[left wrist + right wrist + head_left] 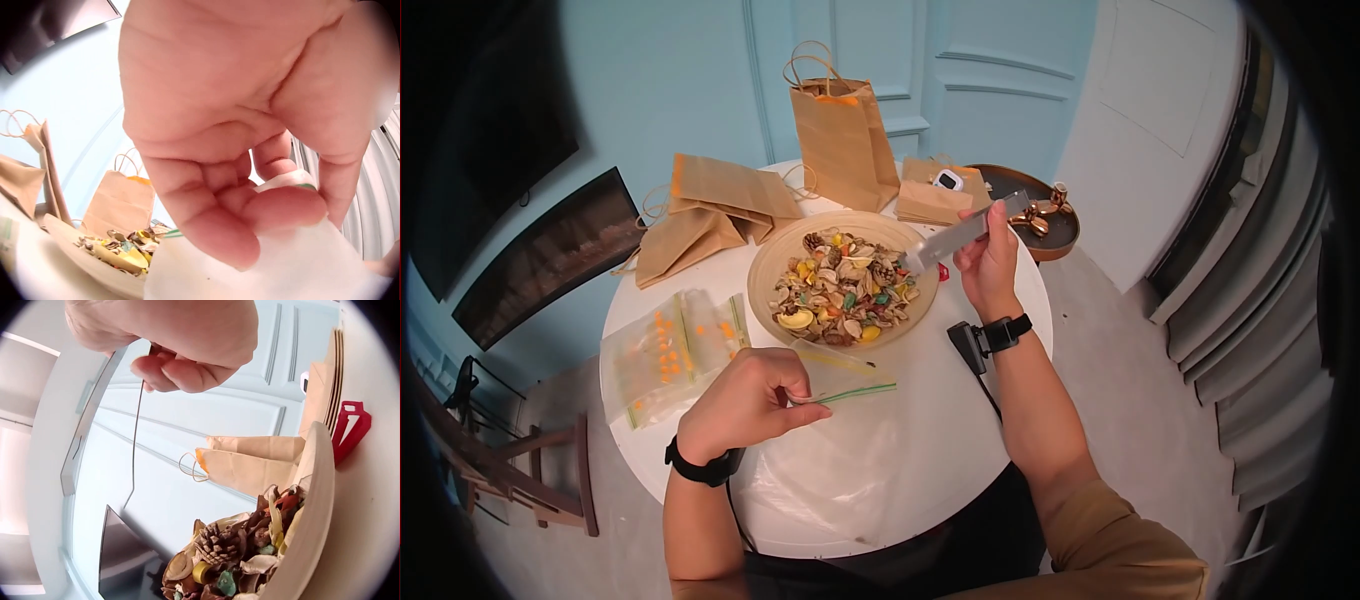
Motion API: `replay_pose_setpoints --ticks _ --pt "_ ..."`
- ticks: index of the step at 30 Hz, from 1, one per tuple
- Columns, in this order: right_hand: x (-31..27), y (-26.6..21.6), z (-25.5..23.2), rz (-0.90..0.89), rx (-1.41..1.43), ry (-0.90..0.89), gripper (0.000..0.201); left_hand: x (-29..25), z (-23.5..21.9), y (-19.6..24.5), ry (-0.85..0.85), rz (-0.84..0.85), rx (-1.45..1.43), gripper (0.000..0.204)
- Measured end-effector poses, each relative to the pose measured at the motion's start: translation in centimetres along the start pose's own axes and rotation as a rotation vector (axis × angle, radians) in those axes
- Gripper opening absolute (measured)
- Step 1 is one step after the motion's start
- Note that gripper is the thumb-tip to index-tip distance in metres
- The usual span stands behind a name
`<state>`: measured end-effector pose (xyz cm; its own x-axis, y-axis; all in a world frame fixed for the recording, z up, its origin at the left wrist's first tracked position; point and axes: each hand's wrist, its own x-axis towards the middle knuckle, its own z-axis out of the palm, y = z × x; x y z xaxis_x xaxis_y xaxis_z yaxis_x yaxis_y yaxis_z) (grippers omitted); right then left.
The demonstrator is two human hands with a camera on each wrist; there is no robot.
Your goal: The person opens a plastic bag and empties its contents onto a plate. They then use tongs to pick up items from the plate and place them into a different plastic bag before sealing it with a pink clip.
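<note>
My left hand pinches the edge of a clear zip bag near its green zip strip, and the bag hangs over the near part of the white table. In the left wrist view, the thumb and fingertips grip the bag's top. My right hand holds a flat metal scoop by its far end, tilted down to the right rim of a wide pale bowl. Potpourri fills the bowl: dried petals, pine cones, yellow and green pieces. A pine cone shows in the right wrist view.
Brown paper bags stand upright and lie folded behind the bowl. A white timer rests on folded paper bags. More zip bags lie at left. A red clip sits beside the bowl. Behind is a round tray.
</note>
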<state>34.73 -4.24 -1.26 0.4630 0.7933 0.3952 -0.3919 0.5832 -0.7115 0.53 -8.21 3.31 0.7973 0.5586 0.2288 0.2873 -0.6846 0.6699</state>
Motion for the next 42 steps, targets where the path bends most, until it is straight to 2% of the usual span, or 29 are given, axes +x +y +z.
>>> replay_pose_setpoints --ticks 1,4,7,10,13,16,19,22,25,28,33,37,42 --pt "0.0 -0.1 0.2 0.011 0.027 0.031 0.046 0.0 0.0 0.0 -0.007 0.006 -0.01 0.032" --pt "0.5 0.1 -0.6 0.097 0.151 -0.036 0.04 0.0 0.0 0.0 -0.022 0.02 -0.022 0.031" --pt "1.0 0.7 -1.8 0.222 0.243 0.054 0.033 0.1 0.0 -0.1 -0.026 0.022 -0.017 0.031" --pt "1.3 0.9 -1.9 0.221 0.371 0.011 0.027 0.0 -0.1 -0.3 -0.028 0.018 -0.025 0.032" --pt "1.1 0.5 -1.2 0.206 0.334 -0.032 0.027 -0.1 -0.2 -0.4 -0.026 0.016 -0.012 0.032" --pt "0.5 0.0 0.5 0.174 0.327 0.03 0.029 -0.1 -0.2 -0.6 -0.03 0.019 0.011 0.033" --pt "0.9 0.7 -0.7 0.052 0.129 -0.052 0.032 0.0 -0.1 -0.4 -0.033 0.003 0.014 0.033" --pt "0.9 1.1 -0.9 -0.128 -0.22 0.03 0.035 0.1 0.0 -0.6 -0.03 0.005 0.017 0.031" --pt "0.5 1.0 -0.9 -0.255 -0.336 0.03 0.033 0.1 0.0 -0.5 -0.02 -0.005 0.028 0.031" --pt "0.1 1.5 -0.5 -0.275 -0.348 -0.037 0.028 0.1 0.2 -0.6 -0.008 -0.02 0.034 0.031" --pt "-0.6 1.3 0.2 -0.257 -0.412 -0.127 0.03 0.2 0.4 -0.4 -0.003 -0.093 0.008 0.032" --pt "-0.7 1.9 0.3 -0.28 -0.434 -0.175 0.02 0.3 0.5 -0.2 0.008 -0.089 -0.022 0.027" --pt "-1.0 2.2 0.3 -0.223 -0.499 -0.218 0.023 0.4 1.0 0.1 0.029 -0.051 -0.081 0.017"
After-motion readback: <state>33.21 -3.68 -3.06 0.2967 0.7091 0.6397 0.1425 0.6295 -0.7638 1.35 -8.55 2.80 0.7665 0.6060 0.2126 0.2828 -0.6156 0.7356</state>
